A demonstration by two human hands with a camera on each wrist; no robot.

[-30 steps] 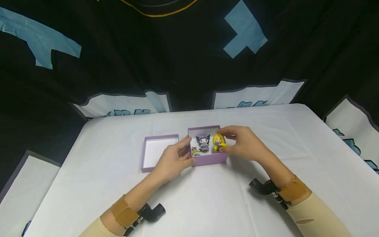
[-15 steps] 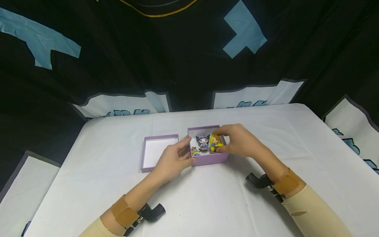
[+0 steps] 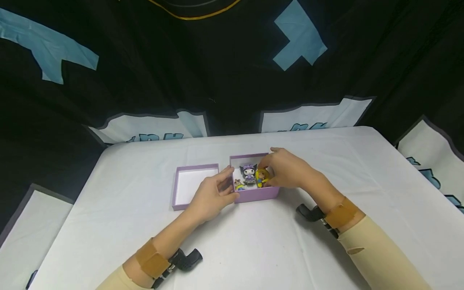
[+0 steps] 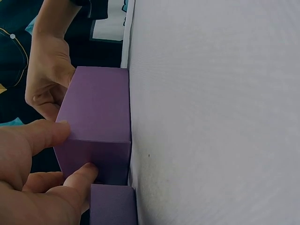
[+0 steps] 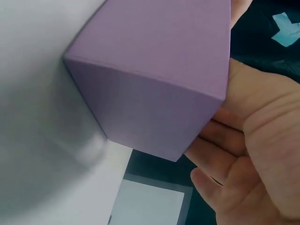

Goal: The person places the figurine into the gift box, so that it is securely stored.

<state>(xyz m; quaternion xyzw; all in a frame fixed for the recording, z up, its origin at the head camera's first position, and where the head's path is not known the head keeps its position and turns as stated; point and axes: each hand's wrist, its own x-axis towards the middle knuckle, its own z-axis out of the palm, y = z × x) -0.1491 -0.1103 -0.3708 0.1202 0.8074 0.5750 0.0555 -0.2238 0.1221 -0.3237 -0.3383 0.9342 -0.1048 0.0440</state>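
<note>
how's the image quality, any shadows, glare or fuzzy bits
Head view: shadow beside the right forearm on the white tablecloth, figures too small for fine detail; left wrist view: purple box darker at its near end; right wrist view: broad, soft-edged shadow beside the box; no strong glare in any view.

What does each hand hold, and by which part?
Left hand: purple box, at its left end. Right hand: yellow-haired figurine, apparently by its right side; contact partly hidden.

I face a white tablecloth (image 3: 250,249); black fabric (image 3: 181,72) hangs beyond it, bearing light-blue shapes (image 3: 302,38) and a yellow arc (image 3: 190,18).
</note>
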